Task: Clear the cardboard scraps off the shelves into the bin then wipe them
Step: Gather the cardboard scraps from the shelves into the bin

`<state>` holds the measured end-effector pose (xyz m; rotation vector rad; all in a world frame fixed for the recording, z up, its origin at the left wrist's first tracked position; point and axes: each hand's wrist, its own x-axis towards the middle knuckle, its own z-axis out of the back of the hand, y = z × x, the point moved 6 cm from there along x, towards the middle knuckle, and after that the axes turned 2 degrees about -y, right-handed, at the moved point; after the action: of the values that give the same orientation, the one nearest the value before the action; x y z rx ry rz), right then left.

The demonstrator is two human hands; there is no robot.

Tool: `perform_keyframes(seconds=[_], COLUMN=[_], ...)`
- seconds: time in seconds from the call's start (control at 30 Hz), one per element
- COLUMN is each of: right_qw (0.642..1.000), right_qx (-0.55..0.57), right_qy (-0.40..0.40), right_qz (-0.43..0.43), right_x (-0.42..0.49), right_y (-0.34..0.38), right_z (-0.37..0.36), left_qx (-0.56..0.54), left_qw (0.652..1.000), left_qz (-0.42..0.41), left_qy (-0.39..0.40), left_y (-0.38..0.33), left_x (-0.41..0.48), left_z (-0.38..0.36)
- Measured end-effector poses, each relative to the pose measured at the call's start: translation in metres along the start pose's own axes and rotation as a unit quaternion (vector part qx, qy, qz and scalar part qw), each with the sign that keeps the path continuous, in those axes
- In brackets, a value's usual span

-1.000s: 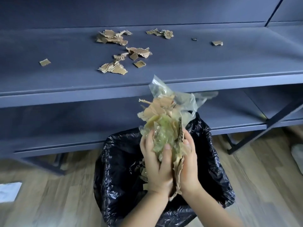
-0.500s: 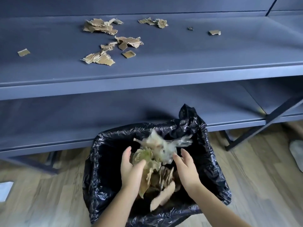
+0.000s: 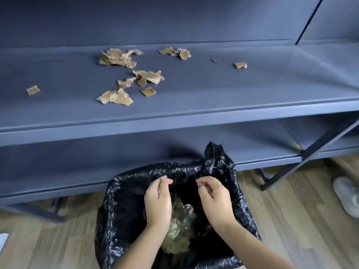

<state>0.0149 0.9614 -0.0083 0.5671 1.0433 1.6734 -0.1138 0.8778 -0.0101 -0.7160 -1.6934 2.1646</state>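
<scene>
Hovering over the bin: my left grip [image 3: 158, 200] and right grip [image 3: 213, 199] hang side by side, apart, fingers slack and loosely curled, holding nothing.
Why there: both sit inside the rim's outline, so anything let go lands in the liner, not on the wood floor [image 3: 291, 220].
Bin: the black-lined bin [image 3: 132, 193] stands at 6 o'clock, just in front of the lower shelf [image 3: 77, 164], which keeps the carry short.
Inside: a wad of crumpled clear plastic [image 3: 180, 230] lies at the bottom between my wrists.
Cardboard scraps: the cardboard scraps [image 3: 116, 59] lie scattered on the upper shelf [image 3: 194, 121] from 10 to 1 o'clock, thickest at 11.
Stage: I judge the clearing partway done and wiping not begun; no cloth is in view.
Next: reaching to 11 o'clock, I would bunch the clusters first; the small flat bits will need pinching.
</scene>
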Motion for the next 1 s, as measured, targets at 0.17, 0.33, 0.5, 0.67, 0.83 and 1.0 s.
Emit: perform_keyframes(seconds=[0.17, 0.33, 0.5, 0.67, 0.83, 1.0], right_qw=[0.985, 0.973, 0.978, 0.981, 0.969, 0.963], right_qx=[0.046, 0.056, -0.037, -0.085, -0.141, -0.23], right_qy=[-0.055, -0.094, -0.049, -0.04, -0.018, -0.082], right_qz=[0.155, 0.204, 0.198, 0.169, 0.204, 0.119], right_x=[0.013, 0.064, 0.112, 0.156, 0.196, 0.256], right_y=[0.102, 0.183, 0.207, 0.204, 0.204, 0.192], right_z=[0.031, 0.041, 0.016, 0.008, -0.01, 0.018], left_qx=[-0.066, -0.093, 0.106, 0.346, 0.424, 0.52], left_qw=[0.987, 0.975, 0.965, 0.912, 0.883, 0.83], left_qz=[-0.143, -0.202, -0.236, -0.219, -0.2, -0.201], left_qy=[0.021, -0.013, -0.044, -0.013, -0.005, 0.003], left_y=[-0.109, -0.172, -0.182, -0.178, -0.167, -0.161], left_x=[0.005, 0.057, 0.111, 0.152, 0.17, 0.177], left_z=[-0.003, 0.016, 0.033, 0.016, -0.009, -0.018])
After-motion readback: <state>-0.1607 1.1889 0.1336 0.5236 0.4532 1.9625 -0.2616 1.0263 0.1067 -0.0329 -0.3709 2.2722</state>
